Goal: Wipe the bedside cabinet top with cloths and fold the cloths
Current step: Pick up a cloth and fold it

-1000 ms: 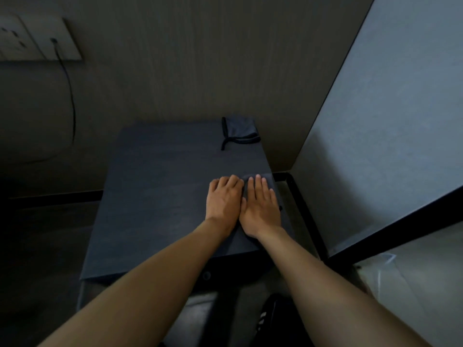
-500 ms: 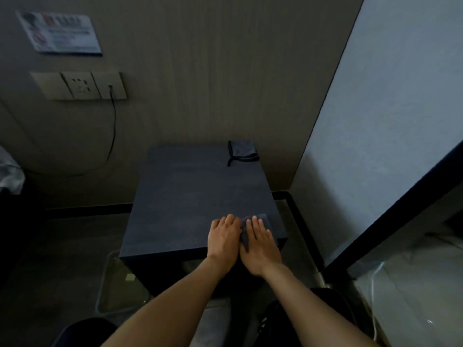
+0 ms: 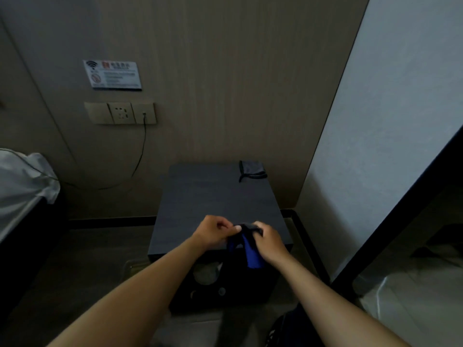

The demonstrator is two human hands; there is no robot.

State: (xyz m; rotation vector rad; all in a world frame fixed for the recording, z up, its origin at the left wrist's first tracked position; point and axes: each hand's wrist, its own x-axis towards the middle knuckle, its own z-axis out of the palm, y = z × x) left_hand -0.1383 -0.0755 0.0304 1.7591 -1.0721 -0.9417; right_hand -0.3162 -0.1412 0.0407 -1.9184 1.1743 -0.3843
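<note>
Blue cloth point(image 3: 251, 254) between hands point(image 3: 241, 236)

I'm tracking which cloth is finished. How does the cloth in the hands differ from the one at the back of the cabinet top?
The held cloth is lifted, pinched by the left hand and right hand, and hangs down; the back cloth lies untouched on the cabinet top. The held cloth shows bright blue; the back cloth looks grey with a dark edge. The held cloth is at the front edge, the back cloth in the far right corner.

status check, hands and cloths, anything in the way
Left hand and right hand both pinch blue cloth, lifted at cabinet front edge. Second cloth folded at back right corner. Nothing blocking cabinet top.
</note>
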